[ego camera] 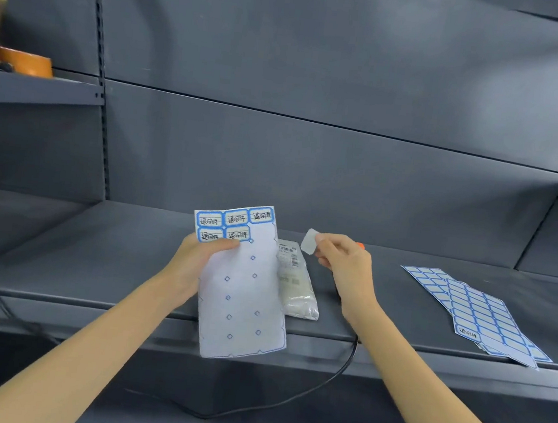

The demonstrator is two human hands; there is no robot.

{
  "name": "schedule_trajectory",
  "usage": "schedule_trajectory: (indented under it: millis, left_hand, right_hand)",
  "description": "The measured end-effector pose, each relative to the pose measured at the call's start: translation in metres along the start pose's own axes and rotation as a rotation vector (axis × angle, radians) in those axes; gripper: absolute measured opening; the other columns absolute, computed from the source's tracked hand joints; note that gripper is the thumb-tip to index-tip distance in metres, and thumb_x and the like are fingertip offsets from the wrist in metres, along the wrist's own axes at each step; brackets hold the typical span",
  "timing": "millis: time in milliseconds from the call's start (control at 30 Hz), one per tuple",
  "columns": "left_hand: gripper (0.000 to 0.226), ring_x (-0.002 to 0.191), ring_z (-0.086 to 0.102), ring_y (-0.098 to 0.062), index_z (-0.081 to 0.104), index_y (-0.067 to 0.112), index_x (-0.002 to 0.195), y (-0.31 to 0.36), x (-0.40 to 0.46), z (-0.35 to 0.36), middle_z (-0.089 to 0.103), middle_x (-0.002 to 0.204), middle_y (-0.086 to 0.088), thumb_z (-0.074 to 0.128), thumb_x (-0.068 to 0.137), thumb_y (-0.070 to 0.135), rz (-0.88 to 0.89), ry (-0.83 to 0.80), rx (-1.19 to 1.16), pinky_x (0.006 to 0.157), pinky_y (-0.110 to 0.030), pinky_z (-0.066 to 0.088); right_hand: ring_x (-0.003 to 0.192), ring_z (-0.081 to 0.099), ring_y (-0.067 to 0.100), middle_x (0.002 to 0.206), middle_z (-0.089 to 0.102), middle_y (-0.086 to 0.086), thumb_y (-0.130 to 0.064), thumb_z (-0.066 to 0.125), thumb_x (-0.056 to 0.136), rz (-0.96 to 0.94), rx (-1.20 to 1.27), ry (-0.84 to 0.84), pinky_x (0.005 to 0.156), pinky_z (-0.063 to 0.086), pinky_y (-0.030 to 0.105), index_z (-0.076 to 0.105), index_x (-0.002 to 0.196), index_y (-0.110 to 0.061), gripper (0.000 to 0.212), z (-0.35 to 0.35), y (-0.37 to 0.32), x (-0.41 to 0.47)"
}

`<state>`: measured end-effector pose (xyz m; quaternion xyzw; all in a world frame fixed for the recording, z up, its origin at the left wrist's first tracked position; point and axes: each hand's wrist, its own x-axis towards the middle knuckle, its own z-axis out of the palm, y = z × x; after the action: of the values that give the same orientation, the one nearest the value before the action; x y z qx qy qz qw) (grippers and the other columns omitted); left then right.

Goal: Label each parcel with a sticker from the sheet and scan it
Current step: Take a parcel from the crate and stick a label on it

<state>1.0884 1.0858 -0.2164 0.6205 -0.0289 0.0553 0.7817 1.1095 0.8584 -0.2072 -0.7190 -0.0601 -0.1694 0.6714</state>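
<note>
Dark grey metal shelving (pixel 148 266) fills the view, and on its wide shelf a small clear-wrapped parcel with a printed barcode label (pixel 296 283) lies flat. Just left of that parcel the left hand (pixel 193 264), forearm reaching up from below, holds up a mostly peeled white sticker sheet with five blue-bordered handwritten stickers at its top (pixel 239 276), thumb curled over the front. Just right of the parcel the right hand (pixel 347 270) pinches a single peeled white sticker (pixel 309 241) between thumb and fingertips above the parcel's far end, while further right a fanned pile of blue-bordered sticker sheets (pixel 480 315) lies on the shelf
</note>
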Motion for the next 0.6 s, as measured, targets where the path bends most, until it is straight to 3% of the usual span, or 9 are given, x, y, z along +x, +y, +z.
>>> schedule_trajectory:
  millis: [67,167,267,333,400,533,600]
  left_hand:
    - [0.028,0.103,0.067,-0.021,0.069,0.018,0.11,0.004,-0.002,-0.015,0.072,0.108,0.0,0.064,0.085,0.006,-0.002,0.031,0.003,0.093,-0.039,0.05]
    - [0.029,0.103,0.066,-0.022,0.068,0.016,0.112,0.007,-0.004,-0.035,0.072,0.11,-0.003,0.065,0.085,0.006,-0.012,0.08,0.008,0.092,-0.039,0.05]
    - [0.03,0.101,0.067,-0.023,0.067,0.015,0.113,0.007,-0.006,-0.05,0.072,0.109,-0.003,0.065,0.085,0.007,-0.018,0.126,0.004,0.083,-0.036,0.052]
    - [0.027,0.096,0.068,-0.02,0.068,0.017,0.11,0.006,-0.007,-0.057,0.073,0.107,-0.002,0.066,0.084,0.007,-0.024,0.148,-0.005,0.075,-0.032,0.052]
    - [0.026,0.092,0.069,-0.018,0.068,0.018,0.108,0.006,-0.008,-0.061,0.073,0.104,0.0,0.066,0.085,0.008,-0.026,0.155,-0.007,0.07,-0.03,0.052]
    - [0.027,0.096,0.068,-0.02,0.067,0.019,0.11,0.007,-0.01,-0.061,0.073,0.105,0.0,0.066,0.085,0.01,-0.034,0.159,-0.016,0.07,-0.032,0.053]
    - [0.03,0.099,0.068,-0.023,0.066,0.016,0.115,0.01,-0.011,-0.056,0.072,0.108,-0.002,0.065,0.085,0.009,-0.033,0.136,-0.03,0.073,-0.034,0.053]
  right_hand:
    - [0.073,0.06,-0.012,0.072,0.067,-0.026,-0.026,0.065,0.089,-0.126,-0.236,-0.016,0.066,0.044,0.002,0.069,0.083,-0.025,0.008,0.004,0.003,0.003]
    - [0.078,0.062,-0.004,0.081,0.07,-0.018,-0.026,0.064,0.089,-0.256,-0.504,-0.107,0.072,0.043,0.005,0.069,0.087,-0.023,0.007,0.013,0.012,0.006]
    - [0.08,0.061,0.005,0.087,0.07,-0.011,-0.022,0.061,0.09,-0.359,-0.733,-0.261,0.081,0.048,0.019,0.07,0.089,-0.02,0.01,0.022,0.025,0.004]
    - [0.082,0.062,0.011,0.088,0.07,-0.01,-0.028,0.058,0.09,-0.363,-0.868,-0.367,0.083,0.051,0.032,0.07,0.087,-0.023,0.013,0.024,0.03,0.001]
    - [0.082,0.061,0.013,0.087,0.069,-0.008,-0.036,0.055,0.091,-0.359,-0.958,-0.472,0.082,0.051,0.037,0.069,0.084,-0.024,0.02,0.021,0.026,0.001]
    - [0.1,0.063,0.024,0.103,0.071,0.008,-0.064,0.038,0.091,-0.189,-1.06,-0.735,0.09,0.049,0.041,0.067,0.095,-0.009,0.062,0.008,0.004,0.01]
    - [0.086,0.062,0.024,0.089,0.07,0.009,-0.065,0.039,0.091,-0.142,-1.01,-0.717,0.082,0.049,0.036,0.07,0.083,-0.018,0.057,0.008,-0.003,0.013]
